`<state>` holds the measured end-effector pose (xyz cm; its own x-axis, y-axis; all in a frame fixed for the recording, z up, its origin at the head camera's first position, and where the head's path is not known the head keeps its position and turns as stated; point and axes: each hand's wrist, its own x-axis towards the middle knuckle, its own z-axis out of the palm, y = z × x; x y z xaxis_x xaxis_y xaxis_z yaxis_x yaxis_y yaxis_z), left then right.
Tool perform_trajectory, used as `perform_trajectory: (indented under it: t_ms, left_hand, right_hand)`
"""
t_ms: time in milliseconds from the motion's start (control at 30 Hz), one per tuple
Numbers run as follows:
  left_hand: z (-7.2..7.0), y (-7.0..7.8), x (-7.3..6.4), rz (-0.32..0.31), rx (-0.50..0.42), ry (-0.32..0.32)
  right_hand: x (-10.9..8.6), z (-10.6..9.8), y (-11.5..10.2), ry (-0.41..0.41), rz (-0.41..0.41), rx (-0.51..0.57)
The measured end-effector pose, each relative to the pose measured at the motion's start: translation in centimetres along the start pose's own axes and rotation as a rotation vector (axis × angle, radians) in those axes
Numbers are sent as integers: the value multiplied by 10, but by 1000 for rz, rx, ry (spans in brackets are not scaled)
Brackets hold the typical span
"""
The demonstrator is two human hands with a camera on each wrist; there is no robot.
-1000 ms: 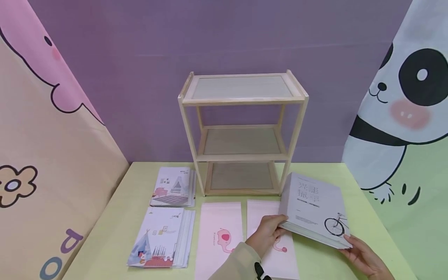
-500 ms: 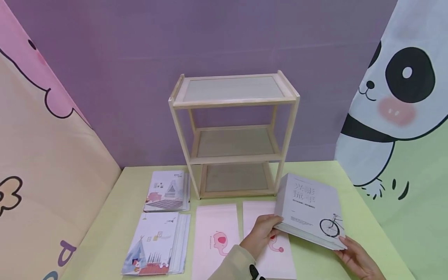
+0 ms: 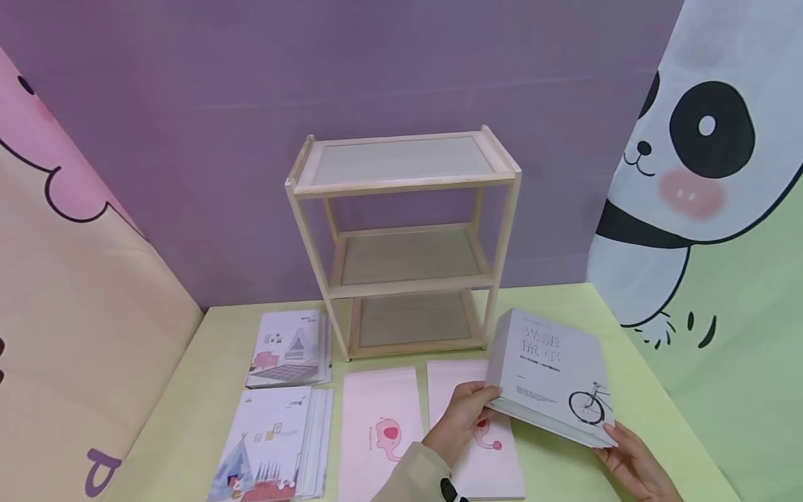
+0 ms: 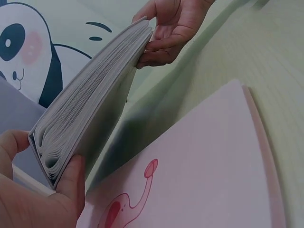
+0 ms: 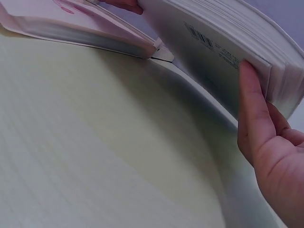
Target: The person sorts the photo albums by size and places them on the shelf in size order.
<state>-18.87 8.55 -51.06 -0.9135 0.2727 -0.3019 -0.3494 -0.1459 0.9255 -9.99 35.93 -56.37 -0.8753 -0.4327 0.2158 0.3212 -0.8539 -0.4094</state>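
Note:
Both hands hold a thick grey-white book (image 3: 552,369) with a bicycle on its cover, tilted above the right side of the table. My left hand (image 3: 461,418) grips its lower left corner by the spine; in the left wrist view the thumb and fingers (image 4: 71,183) pinch opposite covers. At the lower right corner, my right hand (image 3: 636,464) pinches the book. The right wrist view shows fingers (image 5: 254,104) against the back cover, which bears a barcode. Below the left hand lies a pink elephant book (image 3: 461,460), partly hidden by that hand and forearm.
A three-tier wooden shelf (image 3: 404,284) stands at the back of the pale green table (image 3: 633,376). Another pink elephant book (image 3: 379,418) lies in front of it. To the left are two overlapping piles of illustrated books, a rear pile (image 3: 285,352) and a front pile (image 3: 263,439).
The head view has swung slightly to the right, so the shelf and table things appear further left. Both hands keep their hold on the tilted book, which has barely moved relative to the table.

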Motion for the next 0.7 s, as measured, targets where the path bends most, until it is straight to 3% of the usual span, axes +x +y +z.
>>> perform_trajectory:
  t_ms: [233, 500, 700]
  left_hand:
    - [0, 6, -4, 16, 23, -31]
    - [2, 16, -8, 53, -16, -79]
    - [4, 22, -10, 79, -14, -93]
  right_hand:
    - [-1, 10, 1, -57, -35, -17]
    - [0, 26, -3, -23, -84, -129]
    - [2, 39, -5, -40, -112, -140]
